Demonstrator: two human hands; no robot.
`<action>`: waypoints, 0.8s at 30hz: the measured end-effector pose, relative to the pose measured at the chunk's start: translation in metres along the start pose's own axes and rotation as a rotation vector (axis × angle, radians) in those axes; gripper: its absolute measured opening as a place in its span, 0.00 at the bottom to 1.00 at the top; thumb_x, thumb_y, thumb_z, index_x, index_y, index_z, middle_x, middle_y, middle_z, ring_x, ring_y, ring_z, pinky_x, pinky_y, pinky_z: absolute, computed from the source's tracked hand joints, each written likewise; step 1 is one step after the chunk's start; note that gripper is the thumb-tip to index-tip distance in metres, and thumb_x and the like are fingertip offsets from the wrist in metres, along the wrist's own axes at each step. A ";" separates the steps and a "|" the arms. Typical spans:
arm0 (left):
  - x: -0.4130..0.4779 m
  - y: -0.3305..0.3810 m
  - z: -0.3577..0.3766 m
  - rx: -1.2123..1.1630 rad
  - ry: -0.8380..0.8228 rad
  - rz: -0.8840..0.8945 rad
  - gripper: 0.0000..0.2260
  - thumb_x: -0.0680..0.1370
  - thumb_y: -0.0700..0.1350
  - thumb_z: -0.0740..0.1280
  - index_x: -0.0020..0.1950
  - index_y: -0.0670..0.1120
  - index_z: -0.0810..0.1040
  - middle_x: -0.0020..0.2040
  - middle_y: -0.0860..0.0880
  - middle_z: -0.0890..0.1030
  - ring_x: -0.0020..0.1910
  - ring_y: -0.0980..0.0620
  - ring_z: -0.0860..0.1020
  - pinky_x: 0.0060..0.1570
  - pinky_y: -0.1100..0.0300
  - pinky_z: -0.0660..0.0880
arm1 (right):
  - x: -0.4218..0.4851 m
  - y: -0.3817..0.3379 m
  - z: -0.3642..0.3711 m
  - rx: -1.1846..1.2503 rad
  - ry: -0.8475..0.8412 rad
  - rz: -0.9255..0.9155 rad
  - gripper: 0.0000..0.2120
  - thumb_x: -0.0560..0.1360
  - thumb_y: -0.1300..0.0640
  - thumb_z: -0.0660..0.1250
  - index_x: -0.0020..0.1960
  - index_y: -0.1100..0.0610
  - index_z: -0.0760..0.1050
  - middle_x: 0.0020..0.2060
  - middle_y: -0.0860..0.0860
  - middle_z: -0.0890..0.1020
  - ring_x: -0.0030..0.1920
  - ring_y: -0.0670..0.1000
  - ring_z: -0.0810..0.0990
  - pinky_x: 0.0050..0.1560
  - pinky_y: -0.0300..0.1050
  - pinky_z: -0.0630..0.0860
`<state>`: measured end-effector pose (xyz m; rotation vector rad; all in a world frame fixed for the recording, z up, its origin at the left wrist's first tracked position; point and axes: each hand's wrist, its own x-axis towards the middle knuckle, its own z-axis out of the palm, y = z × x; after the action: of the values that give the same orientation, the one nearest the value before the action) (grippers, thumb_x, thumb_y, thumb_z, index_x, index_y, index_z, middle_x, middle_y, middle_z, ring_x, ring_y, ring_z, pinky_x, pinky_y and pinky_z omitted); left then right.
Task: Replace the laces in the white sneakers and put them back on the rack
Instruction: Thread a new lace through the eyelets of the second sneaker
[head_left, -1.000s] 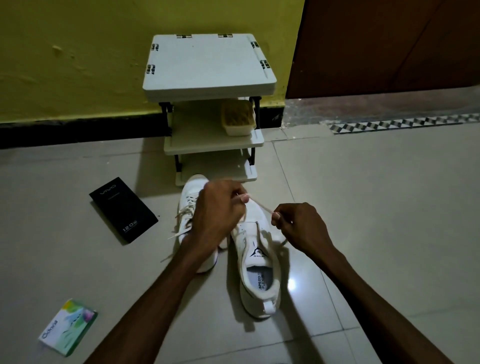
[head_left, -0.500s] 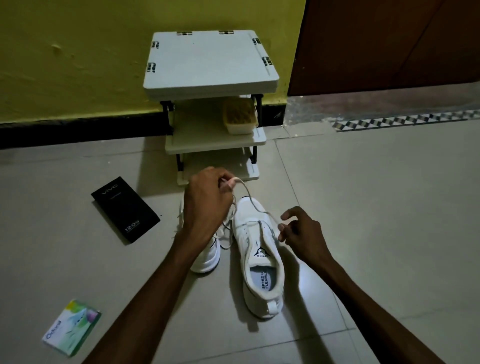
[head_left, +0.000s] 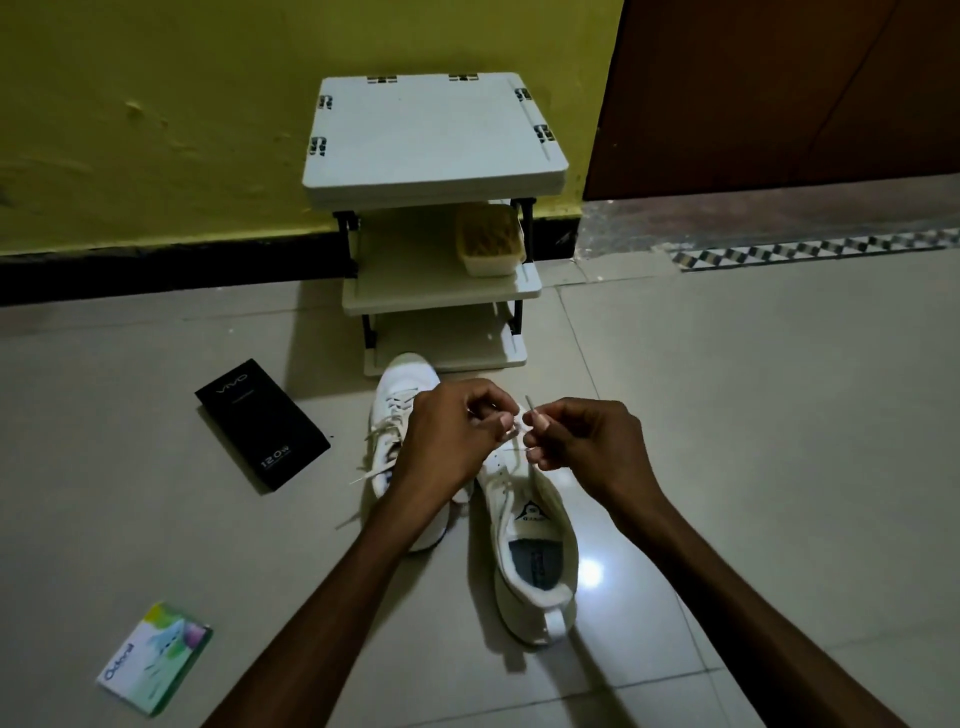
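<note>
Two white sneakers lie on the tiled floor before the rack. The left sneaker (head_left: 399, 415) has loose laces trailing to its left and is partly hidden by my left arm. The right sneaker (head_left: 535, 551) points toward the rack, its opening facing me. Above its front, my left hand (head_left: 447, 441) and my right hand (head_left: 587, 441) are close together, each pinching the white lace (head_left: 519, 423); the lace tip sticks up by my right thumb. The white three-shelf rack (head_left: 436, 156) stands against the yellow wall.
A cream tub (head_left: 489, 244) sits on the rack's middle shelf. A black phone box (head_left: 262, 423) lies on the floor to the left, a green and white packet (head_left: 156, 657) nearer me. A brown door (head_left: 779, 93) is at the right.
My left hand came down and back from near the rack. My right hand rose to meet it and now pinches the lace end. Both hands are now together over the right sneaker.
</note>
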<state>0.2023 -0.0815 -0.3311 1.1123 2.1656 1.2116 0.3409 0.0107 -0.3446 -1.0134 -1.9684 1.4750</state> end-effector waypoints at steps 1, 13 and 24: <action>-0.001 0.001 -0.002 0.000 -0.006 -0.001 0.07 0.74 0.41 0.73 0.44 0.53 0.83 0.35 0.54 0.83 0.35 0.60 0.81 0.38 0.66 0.77 | 0.001 0.001 0.003 -0.110 0.010 -0.059 0.06 0.77 0.57 0.69 0.45 0.56 0.84 0.32 0.50 0.84 0.32 0.47 0.83 0.37 0.40 0.82; -0.009 0.002 -0.012 -0.016 0.052 0.034 0.04 0.74 0.40 0.73 0.45 0.48 0.85 0.35 0.54 0.83 0.35 0.60 0.81 0.40 0.65 0.78 | -0.001 -0.014 0.020 -0.493 0.060 -0.272 0.05 0.76 0.58 0.70 0.47 0.55 0.85 0.40 0.52 0.85 0.39 0.50 0.82 0.43 0.42 0.79; -0.013 0.006 -0.020 0.096 0.160 0.072 0.06 0.76 0.41 0.70 0.40 0.49 0.81 0.36 0.55 0.82 0.38 0.60 0.80 0.44 0.63 0.79 | 0.010 -0.030 0.035 -0.364 -0.253 -0.113 0.14 0.83 0.50 0.57 0.42 0.48 0.76 0.42 0.47 0.78 0.44 0.44 0.74 0.48 0.45 0.70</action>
<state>0.1991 -0.1002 -0.3157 1.1780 2.3432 1.2789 0.3007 -0.0064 -0.3272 -0.8710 -2.4979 1.2603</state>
